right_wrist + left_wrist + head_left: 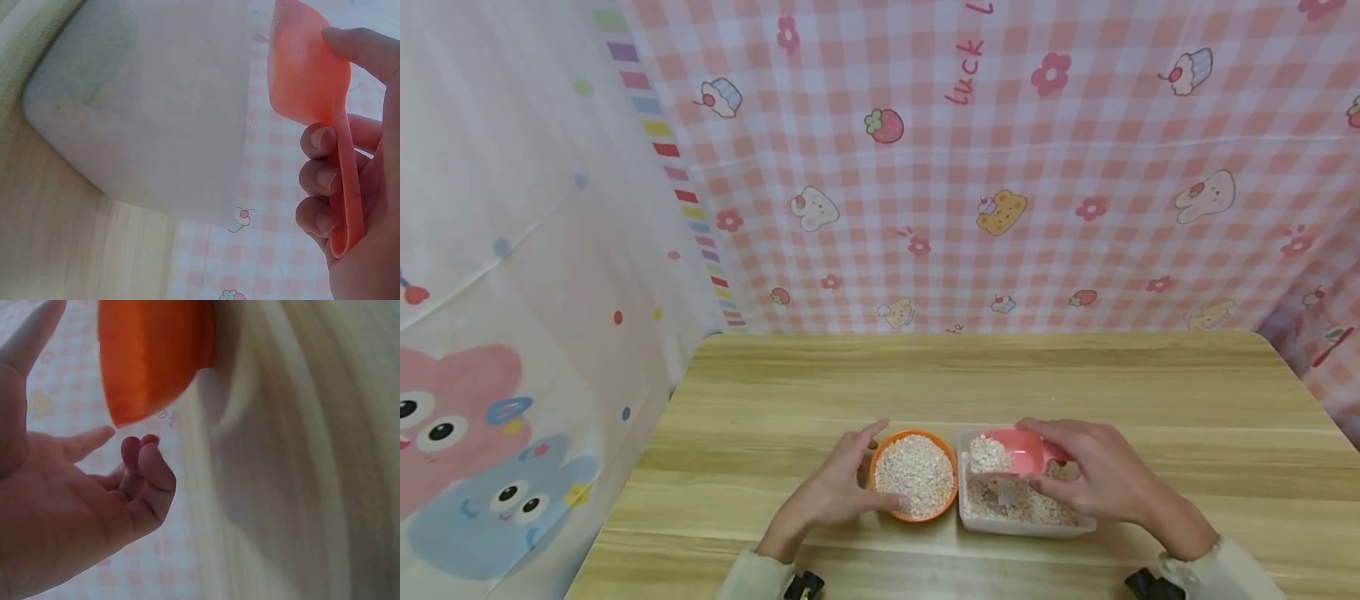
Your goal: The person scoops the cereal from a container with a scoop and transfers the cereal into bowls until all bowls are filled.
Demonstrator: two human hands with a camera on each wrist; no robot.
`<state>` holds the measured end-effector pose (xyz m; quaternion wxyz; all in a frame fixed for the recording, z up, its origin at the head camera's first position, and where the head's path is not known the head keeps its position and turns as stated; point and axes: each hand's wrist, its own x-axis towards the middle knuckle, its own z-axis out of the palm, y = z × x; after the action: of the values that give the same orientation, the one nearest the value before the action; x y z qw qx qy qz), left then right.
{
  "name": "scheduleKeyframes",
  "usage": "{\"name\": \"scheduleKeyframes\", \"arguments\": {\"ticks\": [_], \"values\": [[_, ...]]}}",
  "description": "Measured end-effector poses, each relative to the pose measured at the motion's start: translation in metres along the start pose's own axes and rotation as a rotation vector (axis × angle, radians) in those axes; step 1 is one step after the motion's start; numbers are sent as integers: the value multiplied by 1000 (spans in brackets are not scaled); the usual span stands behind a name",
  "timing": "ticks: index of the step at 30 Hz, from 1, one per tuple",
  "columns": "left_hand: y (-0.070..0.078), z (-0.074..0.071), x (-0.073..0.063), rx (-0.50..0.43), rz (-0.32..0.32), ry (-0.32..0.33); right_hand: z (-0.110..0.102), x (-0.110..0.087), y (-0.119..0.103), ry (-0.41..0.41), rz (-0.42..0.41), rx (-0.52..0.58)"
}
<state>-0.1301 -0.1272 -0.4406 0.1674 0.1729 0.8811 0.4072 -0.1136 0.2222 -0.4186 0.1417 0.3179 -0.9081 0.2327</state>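
My right hand (1112, 471) grips a pink scoop (1026, 450) above a translucent plastic box (1030, 527). In the right wrist view its fingers curl round the scoop's looped handle (353, 181), thumb on the cup's edge. Pale flakes like oats (989, 454) lie at the scoop's front; more flakes (1045, 508) are in the box. An orange bowl (917, 518) full of similar flakes (913, 471) stands left of the box. Beside it is my left hand (838, 483), thumb over the near rim and fingers spread around the left side. The left wrist view shows fingertips right below the rim, loosely bent.
Bowl and box stand side by side near the front of a wooden table (850, 375). A pink checked cloth (925, 167) hangs behind the table, and a white printed cloth (550, 250) hangs along the left.
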Motion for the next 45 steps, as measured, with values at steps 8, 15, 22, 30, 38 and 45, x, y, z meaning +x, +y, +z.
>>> {"name": "scheduleKeyframes", "arguments": {"ticks": [8,15,22,30,38,45], "values": [[-9,10,3,-55,34,-75,-2,6,-3,31,-51,-31],[-11,14,4,-99,43,-82,-5,12,-7,25,-62,-31],[-13,15,4,-105,29,-78,-6,16,-11,6,-57,-25],[-14,15,4,-74,23,-77,-9,22,-16,-17,-68,-26],[-15,15,5,-90,16,-77,-10,29,-21,-20,-128,-43],[-15,15,5,-118,20,-81,-9,37,-26,-49,-139,-50]]}}
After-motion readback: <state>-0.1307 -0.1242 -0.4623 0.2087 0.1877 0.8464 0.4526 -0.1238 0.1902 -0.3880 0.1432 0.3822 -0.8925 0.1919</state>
